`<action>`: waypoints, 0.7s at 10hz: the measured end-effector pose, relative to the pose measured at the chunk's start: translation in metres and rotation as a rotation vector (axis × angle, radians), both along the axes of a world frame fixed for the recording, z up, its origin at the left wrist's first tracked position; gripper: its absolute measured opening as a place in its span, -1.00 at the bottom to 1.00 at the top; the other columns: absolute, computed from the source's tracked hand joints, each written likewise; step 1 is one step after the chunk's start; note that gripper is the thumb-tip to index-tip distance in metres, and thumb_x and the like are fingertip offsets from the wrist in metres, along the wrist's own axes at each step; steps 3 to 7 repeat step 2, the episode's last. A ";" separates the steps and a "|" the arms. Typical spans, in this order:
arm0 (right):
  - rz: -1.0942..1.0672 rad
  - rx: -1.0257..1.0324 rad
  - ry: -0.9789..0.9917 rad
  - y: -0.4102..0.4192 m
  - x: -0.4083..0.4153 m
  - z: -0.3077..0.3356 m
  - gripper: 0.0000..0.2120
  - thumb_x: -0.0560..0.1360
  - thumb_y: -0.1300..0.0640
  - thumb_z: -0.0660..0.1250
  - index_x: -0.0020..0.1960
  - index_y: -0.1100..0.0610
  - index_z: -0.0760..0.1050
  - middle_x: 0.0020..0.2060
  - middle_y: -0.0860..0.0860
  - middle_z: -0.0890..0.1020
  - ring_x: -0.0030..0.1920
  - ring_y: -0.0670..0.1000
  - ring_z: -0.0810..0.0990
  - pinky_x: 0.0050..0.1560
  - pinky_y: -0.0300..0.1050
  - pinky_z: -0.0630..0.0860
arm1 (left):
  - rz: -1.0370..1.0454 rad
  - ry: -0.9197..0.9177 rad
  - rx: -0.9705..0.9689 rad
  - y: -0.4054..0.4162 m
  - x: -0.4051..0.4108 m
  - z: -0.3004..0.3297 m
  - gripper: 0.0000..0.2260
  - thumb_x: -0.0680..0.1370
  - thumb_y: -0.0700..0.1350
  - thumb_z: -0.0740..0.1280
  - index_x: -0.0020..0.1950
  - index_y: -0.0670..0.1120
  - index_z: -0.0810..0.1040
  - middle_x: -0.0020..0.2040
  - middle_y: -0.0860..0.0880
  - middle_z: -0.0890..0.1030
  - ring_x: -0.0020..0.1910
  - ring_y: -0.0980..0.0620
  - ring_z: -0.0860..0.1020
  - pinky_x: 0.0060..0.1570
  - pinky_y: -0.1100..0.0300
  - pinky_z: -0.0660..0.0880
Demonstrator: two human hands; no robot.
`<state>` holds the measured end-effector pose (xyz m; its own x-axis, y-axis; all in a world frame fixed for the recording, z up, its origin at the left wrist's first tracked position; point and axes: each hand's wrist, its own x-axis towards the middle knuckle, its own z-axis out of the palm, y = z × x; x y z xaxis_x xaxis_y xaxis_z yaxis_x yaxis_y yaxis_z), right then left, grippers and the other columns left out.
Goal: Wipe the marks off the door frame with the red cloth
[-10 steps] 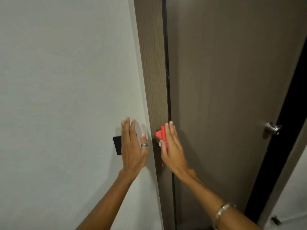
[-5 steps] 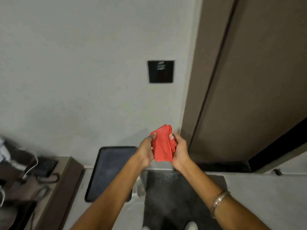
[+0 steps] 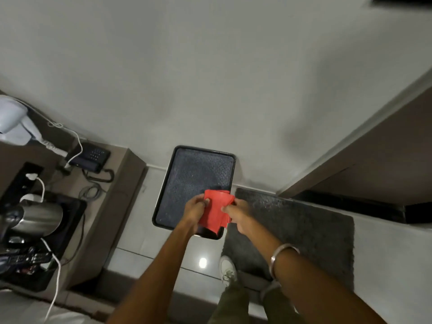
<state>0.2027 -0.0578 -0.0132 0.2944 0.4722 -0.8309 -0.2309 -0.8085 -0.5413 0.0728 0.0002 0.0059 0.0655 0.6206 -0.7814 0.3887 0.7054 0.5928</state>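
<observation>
The red cloth (image 3: 216,210) hangs crumpled between both hands at waist height, over the floor. My left hand (image 3: 196,208) pinches its left edge and my right hand (image 3: 237,212) grips its right side. The brown door frame (image 3: 350,150) runs along the right of the view, well away from the cloth and above the hands. Beside it the brown door (image 3: 397,164) is partly in view. No marks on the frame can be made out from here.
A dark tray (image 3: 194,174) lies on the floor against the grey wall, below the hands. A dark mat (image 3: 304,230) lies before the door. At left a low counter (image 3: 117,195) carries a kettle (image 3: 35,217), a telephone (image 3: 90,157) and cables. My white shoe (image 3: 227,267) stands on the tiles.
The cloth has come off the frame and is now held in both hands. The view has tipped down from the door to the floor, and the cloth has loosened a little.
</observation>
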 end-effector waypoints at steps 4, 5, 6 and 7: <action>0.050 0.007 -0.241 0.051 -0.014 -0.056 -0.71 0.50 0.28 0.43 0.21 0.14 0.66 0.11 0.12 0.75 -0.01 0.06 0.70 0.01 -0.14 0.61 | -0.056 0.004 0.132 0.038 -0.005 -0.067 -0.71 0.71 -0.19 0.25 0.43 -0.16 0.52 0.39 -0.17 0.58 0.24 -0.14 0.58 0.29 -0.09 0.55; 0.050 0.007 -0.241 0.051 -0.014 -0.056 -0.71 0.50 0.28 0.43 0.21 0.14 0.66 0.11 0.12 0.75 -0.01 0.06 0.70 0.01 -0.14 0.61 | -0.056 0.004 0.132 0.038 -0.005 -0.067 -0.71 0.71 -0.19 0.25 0.43 -0.16 0.52 0.39 -0.17 0.58 0.24 -0.14 0.58 0.29 -0.09 0.55; 0.050 0.007 -0.241 0.051 -0.014 -0.056 -0.71 0.50 0.28 0.43 0.21 0.14 0.66 0.11 0.12 0.75 -0.01 0.06 0.70 0.01 -0.14 0.61 | -0.056 0.004 0.132 0.038 -0.005 -0.067 -0.71 0.71 -0.19 0.25 0.43 -0.16 0.52 0.39 -0.17 0.58 0.24 -0.14 0.58 0.29 -0.09 0.55; 0.050 0.007 -0.241 0.051 -0.014 -0.056 -0.71 0.50 0.28 0.43 0.21 0.14 0.66 0.11 0.12 0.75 -0.01 0.06 0.70 0.01 -0.14 0.61 | -0.056 0.004 0.132 0.038 -0.005 -0.067 -0.71 0.71 -0.19 0.25 0.43 -0.16 0.52 0.39 -0.17 0.58 0.24 -0.14 0.58 0.29 -0.09 0.55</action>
